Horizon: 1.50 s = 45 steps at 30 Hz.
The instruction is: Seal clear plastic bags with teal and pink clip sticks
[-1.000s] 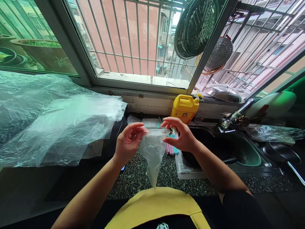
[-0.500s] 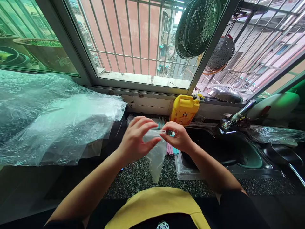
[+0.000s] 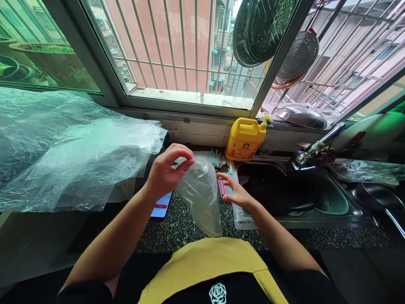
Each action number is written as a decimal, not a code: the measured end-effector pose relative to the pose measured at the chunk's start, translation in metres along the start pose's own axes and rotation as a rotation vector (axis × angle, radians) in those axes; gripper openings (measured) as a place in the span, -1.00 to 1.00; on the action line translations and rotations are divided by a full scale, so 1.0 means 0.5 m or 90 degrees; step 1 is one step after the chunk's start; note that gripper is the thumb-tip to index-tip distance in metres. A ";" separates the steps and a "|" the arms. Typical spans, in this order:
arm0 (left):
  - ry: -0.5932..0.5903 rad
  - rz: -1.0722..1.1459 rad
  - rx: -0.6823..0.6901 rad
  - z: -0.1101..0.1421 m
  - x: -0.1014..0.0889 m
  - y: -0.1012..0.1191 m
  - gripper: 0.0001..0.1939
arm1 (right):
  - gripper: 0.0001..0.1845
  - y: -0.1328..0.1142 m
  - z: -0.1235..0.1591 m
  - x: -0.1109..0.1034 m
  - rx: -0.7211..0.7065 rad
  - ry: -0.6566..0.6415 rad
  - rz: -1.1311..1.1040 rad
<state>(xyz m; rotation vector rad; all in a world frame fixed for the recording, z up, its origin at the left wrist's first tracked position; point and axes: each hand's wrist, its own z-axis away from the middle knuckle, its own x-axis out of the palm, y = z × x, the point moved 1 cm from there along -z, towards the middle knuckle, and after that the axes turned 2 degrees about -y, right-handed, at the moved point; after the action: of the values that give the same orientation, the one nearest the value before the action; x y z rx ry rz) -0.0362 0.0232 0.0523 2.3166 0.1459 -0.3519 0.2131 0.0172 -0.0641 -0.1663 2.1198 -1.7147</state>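
Left hand: pinches translucent, limp plastic bag near its top
Right hand: fingers parted, apart from bag
Behind: yellow plastic jug

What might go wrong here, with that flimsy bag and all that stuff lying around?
The clear bag could slip or sag: only the left hand seems to grip it, near the top, while the right hand is open and apart from it.

The phone lies just beneath the left wrist, so a downward move might bump it.

The right hand is also close to the pink strips and might scatter them.
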 end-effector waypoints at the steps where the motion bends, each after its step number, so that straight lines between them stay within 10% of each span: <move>1: 0.011 0.022 0.000 0.001 -0.007 -0.004 -0.94 | -0.18 0.035 0.013 0.007 0.074 0.063 -0.081; 3: 0.027 0.058 -0.007 0.003 -0.016 -0.009 -0.90 | -0.24 0.093 0.036 0.030 0.232 0.161 -0.230; 7: 0.031 0.081 -0.025 0.005 -0.023 -0.011 -0.83 | -0.34 0.141 0.056 0.091 0.411 0.060 -0.489; 12: 0.044 0.072 0.011 0.012 -0.033 -0.015 -0.90 | -0.64 0.138 0.055 0.117 0.330 0.174 -0.576; 22: 0.078 -0.015 0.004 0.019 -0.040 -0.007 -0.89 | -0.54 0.149 0.053 0.098 0.262 0.305 -0.451; 27: -0.025 -0.151 0.089 0.012 -0.019 0.016 -0.90 | -0.62 0.029 0.007 0.034 0.081 0.396 -0.253; 33: -0.115 -0.258 0.206 0.003 0.019 0.033 -0.88 | -0.60 -0.187 -0.061 0.068 -0.317 0.110 0.173; 39: -0.154 -0.250 0.182 -0.006 0.023 0.029 -0.86 | -0.73 -0.185 -0.085 0.108 -0.317 0.070 0.198; 45: 0.057 -0.025 -0.068 0.024 -0.022 -0.023 -0.61 | -0.72 -0.166 -0.073 0.084 -0.262 0.136 0.127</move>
<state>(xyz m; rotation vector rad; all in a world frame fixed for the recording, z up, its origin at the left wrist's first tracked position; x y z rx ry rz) -0.0516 0.0226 0.0399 2.2263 0.2488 -0.2533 0.1477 0.0165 0.0113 0.1163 2.5302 -1.2141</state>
